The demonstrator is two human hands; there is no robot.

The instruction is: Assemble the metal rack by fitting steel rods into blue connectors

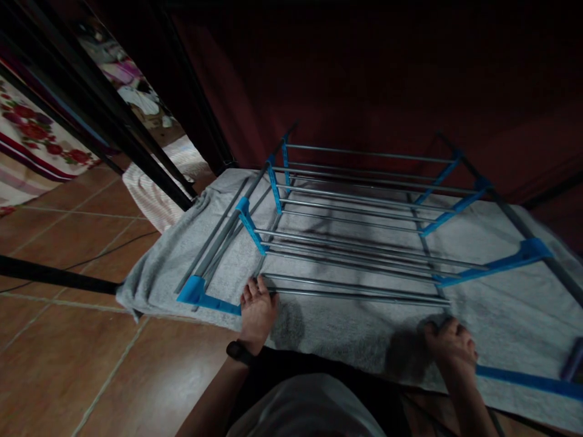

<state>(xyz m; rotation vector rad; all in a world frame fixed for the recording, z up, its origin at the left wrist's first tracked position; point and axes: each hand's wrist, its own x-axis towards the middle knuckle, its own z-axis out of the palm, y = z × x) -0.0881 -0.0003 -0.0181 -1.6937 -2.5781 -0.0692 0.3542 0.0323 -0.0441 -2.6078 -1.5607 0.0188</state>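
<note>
A shoe rack [355, 239] of thin grey metal tubes and blue plastic brackets lies on its side on a grey towel-like cloth [319, 331]. My left hand [258, 309], with a dark band at its wrist, is closed around the inner end of the near left blue bracket [214, 302]. On the other side my right hand [450, 349] grips the inner end of the near right bracket [523, 379], its fingers curled. The near pair of tubes runs between both hands. My palms hide the joints there.
Several loose grey tubes [218, 243] lie along the rack's left side. Dark metal posts [155, 164] stand at the left over a tiled floor [104, 358]. A dark red panel [364, 79] rises behind, and a flowered cloth [36, 133] hangs far left.
</note>
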